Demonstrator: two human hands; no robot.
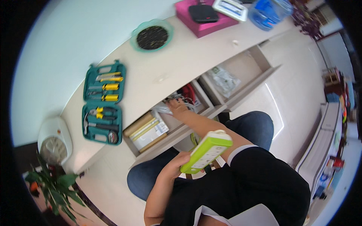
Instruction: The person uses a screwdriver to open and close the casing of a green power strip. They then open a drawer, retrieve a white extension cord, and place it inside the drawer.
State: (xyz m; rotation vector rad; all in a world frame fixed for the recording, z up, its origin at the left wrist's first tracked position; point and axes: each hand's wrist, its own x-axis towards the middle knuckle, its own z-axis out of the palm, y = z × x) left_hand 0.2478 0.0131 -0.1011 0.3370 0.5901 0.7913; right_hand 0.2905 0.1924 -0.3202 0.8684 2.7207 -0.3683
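My left hand (176, 165) is closed around the lower end of a lime-green and white power strip (207, 153), which it holds tilted above my lap. My right arm stretches forward into an open desk drawer (180, 132). Inside it, my right hand (178, 107) rests palm down with its fingers apart. Dark cables (184, 98), a clear plastic bag (162, 108) and a red item (189, 91) lie around those fingers. The fingertips are partly lost among the contents. At the drawer's left end sit a flat white package and yellowish strips (145, 130).
A second open drawer (260, 60) to the right holds a clear plastic bag (224, 81). On the desk (151, 75) are an open green tool case (102, 71), a bowl of dark seeds (152, 37), a pink box (194, 26) and a blue water jug (266, 15). A plant (56, 184) stands at left.
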